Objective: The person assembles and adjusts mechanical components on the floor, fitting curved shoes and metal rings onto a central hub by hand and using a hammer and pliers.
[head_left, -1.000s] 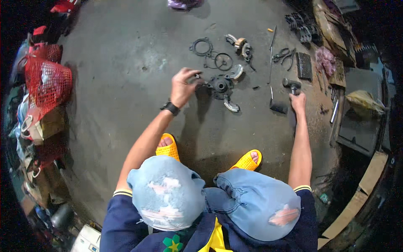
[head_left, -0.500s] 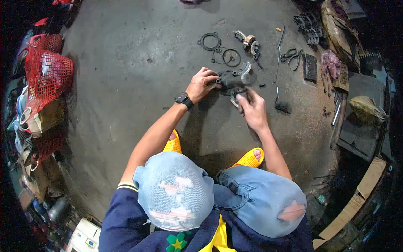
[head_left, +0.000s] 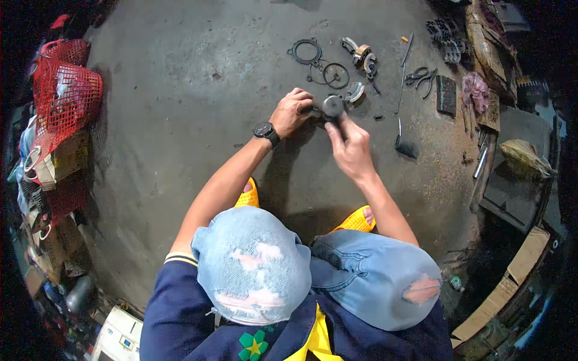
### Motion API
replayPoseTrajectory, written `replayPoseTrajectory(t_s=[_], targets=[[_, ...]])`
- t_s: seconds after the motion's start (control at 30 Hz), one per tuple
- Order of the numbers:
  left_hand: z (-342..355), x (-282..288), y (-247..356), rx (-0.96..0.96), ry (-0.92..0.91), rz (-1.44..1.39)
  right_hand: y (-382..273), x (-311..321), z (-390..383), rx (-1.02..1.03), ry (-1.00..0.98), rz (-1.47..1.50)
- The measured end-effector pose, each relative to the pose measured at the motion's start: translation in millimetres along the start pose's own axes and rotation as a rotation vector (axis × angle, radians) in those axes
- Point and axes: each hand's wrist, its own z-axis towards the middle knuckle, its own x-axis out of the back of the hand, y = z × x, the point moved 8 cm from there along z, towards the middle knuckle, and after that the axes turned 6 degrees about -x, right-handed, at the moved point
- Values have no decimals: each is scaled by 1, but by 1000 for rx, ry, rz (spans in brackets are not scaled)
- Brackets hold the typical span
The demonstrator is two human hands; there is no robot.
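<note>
My left hand [head_left: 292,111], a dark watch on its wrist, is closed on a small dark metal part [head_left: 315,112] just above the floor. My right hand [head_left: 350,141] grips a dark metal piece with a round grey face [head_left: 332,106], which sits close against that part. The fingers hide much of both pieces, and I cannot tell whether they touch. A curved metal shoe [head_left: 355,91] lies just beyond my right hand. Farther off are a flat dark ring [head_left: 305,51], a thinner ring [head_left: 336,76] and more curved metal pieces [head_left: 362,55].
To the right lie a thin rod [head_left: 403,72], pliers [head_left: 423,78], a black block [head_left: 445,96] and a black-ended tool [head_left: 406,147]. A red mesh basket [head_left: 69,99] stands at the left. A cardboard strip [head_left: 506,295] edges the lower right. Yellow slippers [head_left: 358,219] are on my feet.
My right hand has moved slightly up and left. The piece in it now shows its round grey face beside my left hand. My left hand stays nearly in place.
</note>
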Motion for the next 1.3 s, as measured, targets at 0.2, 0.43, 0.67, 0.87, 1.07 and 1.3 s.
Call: replayPoseTrajectory(t_s=[0.2,0.43,0.67,0.87,1.07,1.3], targets=[[-5,-2,-5,6,-5,59,-14,8,1,37,39,50],[-2,-3,-7,15,-17,20,-3,4,3,-23,9,92],[-11,10,-13,151,141,-73,31,21,-3,-304,49,152],[-38,86,-29,484,390,6,122,138,-40,-300,519,73],[-25,67,4,255,198,46,253,238,-105,-699,681,-524],[-2,20,12,154,-96,108,236,208,-132,-621,680,171]])
